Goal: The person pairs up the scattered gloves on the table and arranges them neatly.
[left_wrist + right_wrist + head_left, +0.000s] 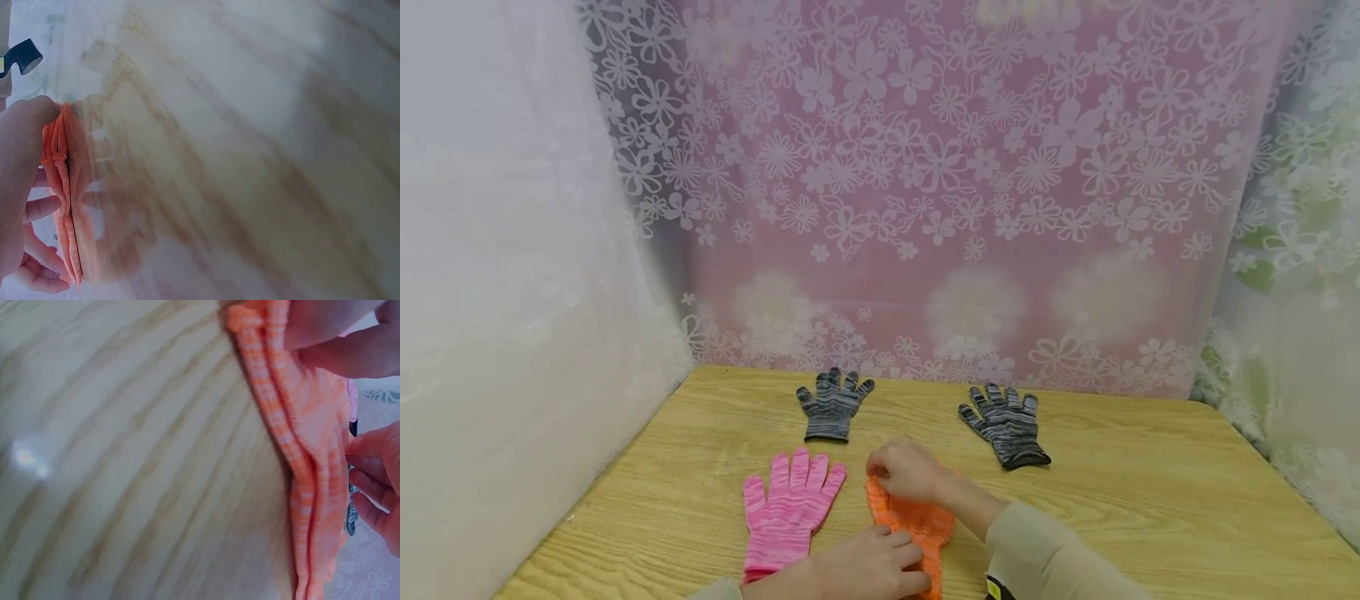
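Observation:
An orange knitted glove (925, 522) lies on the table in front of me, its surface ridged with folds. My right hand (910, 475) covers its finger end, with bent fingers pinching near the far left edge. My left hand (868, 562) rests across the lower part by the cuff, fingers loosely bent. From the left wrist, the glove (62, 194) shows edge-on as thin layers beside the left hand (15, 181). The right wrist view shows the glove (306, 456) with a long fold along it. A pink glove (790, 517) lies flat to the left.
Two grey-and-black striped gloves (831, 408) lie farther back, the other striped glove (1009, 429) to the right. The wooden table (1150, 500) meets a pink floral curtain (940, 208) behind. A pale sheet (527, 275) hangs along the left side.

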`<action>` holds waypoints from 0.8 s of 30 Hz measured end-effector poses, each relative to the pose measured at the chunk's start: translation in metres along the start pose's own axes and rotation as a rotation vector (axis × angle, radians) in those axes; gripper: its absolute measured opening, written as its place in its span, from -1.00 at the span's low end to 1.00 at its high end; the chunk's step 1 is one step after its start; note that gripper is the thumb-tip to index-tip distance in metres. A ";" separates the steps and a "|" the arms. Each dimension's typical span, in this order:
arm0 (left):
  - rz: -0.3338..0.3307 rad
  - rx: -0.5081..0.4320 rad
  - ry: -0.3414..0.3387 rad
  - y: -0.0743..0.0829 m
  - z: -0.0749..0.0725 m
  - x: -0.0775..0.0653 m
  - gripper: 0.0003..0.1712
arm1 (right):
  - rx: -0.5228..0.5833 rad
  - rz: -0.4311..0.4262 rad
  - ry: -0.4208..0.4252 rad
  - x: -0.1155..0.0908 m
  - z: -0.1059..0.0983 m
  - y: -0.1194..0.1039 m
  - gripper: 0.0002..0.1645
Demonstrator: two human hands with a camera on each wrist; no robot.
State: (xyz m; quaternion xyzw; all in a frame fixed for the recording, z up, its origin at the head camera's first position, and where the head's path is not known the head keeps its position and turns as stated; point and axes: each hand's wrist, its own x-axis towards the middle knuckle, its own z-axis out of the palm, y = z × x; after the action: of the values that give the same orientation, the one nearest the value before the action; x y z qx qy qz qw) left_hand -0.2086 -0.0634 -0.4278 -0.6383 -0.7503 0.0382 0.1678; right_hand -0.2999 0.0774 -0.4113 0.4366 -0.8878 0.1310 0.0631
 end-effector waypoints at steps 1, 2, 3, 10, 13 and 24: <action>0.000 -0.001 0.001 0.000 0.000 0.000 -0.77 | -0.016 -0.002 0.002 -0.001 0.001 0.000 -0.86; 0.000 0.000 0.003 0.000 0.001 0.000 -0.77 | -0.026 -0.003 0.002 -0.001 0.002 0.000 -0.85; 0.000 0.000 0.005 0.000 0.001 0.000 -0.77 | -0.041 -0.006 0.004 -0.002 0.004 -0.001 -0.85; -0.003 0.024 0.001 0.001 0.000 0.001 -0.76 | -0.189 -0.037 0.056 -0.002 0.011 -0.001 -0.92; -0.004 0.029 -0.007 0.001 -0.001 0.001 -0.76 | -0.245 -0.069 0.076 -0.002 0.011 0.000 -0.93; -0.004 0.019 0.002 0.001 -0.001 0.000 -0.76 | -0.278 -0.227 -0.026 -0.007 0.000 0.004 -0.92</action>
State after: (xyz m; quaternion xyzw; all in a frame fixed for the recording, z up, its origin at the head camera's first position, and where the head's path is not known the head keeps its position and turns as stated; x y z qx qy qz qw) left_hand -0.2077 -0.0633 -0.4267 -0.6352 -0.7510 0.0444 0.1747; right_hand -0.2994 0.0849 -0.4138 0.5229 -0.8430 -0.0066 0.1258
